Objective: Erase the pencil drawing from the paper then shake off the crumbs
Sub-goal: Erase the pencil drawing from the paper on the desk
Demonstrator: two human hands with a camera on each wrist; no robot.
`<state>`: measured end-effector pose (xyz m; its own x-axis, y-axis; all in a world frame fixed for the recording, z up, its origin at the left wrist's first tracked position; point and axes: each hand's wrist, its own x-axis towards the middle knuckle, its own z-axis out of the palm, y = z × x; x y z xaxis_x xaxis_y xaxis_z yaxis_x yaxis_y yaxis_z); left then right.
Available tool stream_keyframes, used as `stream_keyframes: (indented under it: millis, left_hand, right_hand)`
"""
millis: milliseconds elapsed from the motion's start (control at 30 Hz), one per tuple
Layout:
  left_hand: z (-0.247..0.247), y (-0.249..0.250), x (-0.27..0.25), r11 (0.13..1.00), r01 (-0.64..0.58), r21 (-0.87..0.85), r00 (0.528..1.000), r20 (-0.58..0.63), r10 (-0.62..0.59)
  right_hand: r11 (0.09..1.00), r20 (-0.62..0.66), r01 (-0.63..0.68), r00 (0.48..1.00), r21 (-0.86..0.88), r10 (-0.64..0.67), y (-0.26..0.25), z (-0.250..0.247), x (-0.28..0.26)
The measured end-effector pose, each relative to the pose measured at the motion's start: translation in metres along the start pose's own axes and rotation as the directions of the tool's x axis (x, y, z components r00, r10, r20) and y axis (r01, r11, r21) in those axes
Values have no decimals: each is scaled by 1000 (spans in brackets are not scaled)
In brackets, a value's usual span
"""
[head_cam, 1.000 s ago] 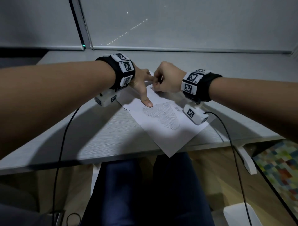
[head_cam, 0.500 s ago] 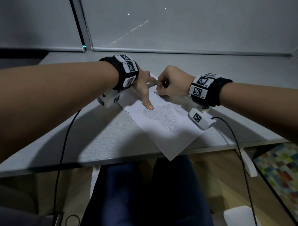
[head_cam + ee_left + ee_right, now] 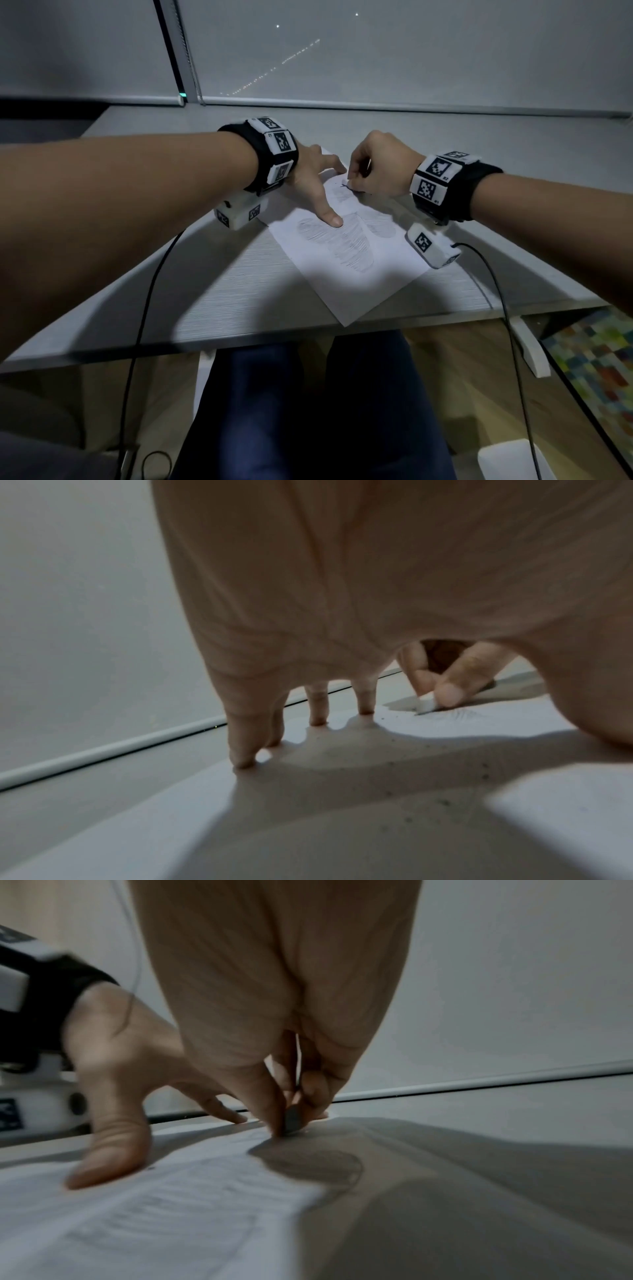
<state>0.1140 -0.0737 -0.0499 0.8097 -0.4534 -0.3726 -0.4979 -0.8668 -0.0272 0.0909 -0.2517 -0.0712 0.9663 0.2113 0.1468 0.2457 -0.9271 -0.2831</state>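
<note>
The right hand pinches a small eraser between thumb and fingers, its edge down on the paper at the far end of the pencil drawing. The left hand lies spread, fingers straight, thumb pressing the sheet onto the worktop just beside the shading. Most hatching nearer than the eraser looks intact, so erasing seems barely started. Dark crumbs already dot the sheet; shaking them off remains.
</note>
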Motion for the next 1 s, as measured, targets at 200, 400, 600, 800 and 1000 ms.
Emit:
stream_keyframes:
  millis: [200, 400, 600, 800, 1000]
  left_hand:
    - [-1, 1, 1, 1000, 9, 10, 1000, 20, -9]
    - [-1, 3, 1, 999, 28, 23, 999, 42, -29]
    - [-1, 3, 5, 999, 19, 29, 999, 31, -20]
    - [-1, 2, 4, 999, 23, 42, 998, 62, -26]
    - [-3, 2, 5, 999, 14, 52, 998, 66, -17]
  right_hand:
    - [995, 148, 95, 984, 39, -100, -5, -5, -8]
    - [999, 57, -14, 998, -51, 17, 1, -9, 2]
    - [997, 118, 78, 990, 15, -79, -17, -1, -15]
    - [998, 65, -60, 996, -26, 61, 3, -11, -4]
    - [999, 93, 22, 995, 24, -24, -13, -3, -17]
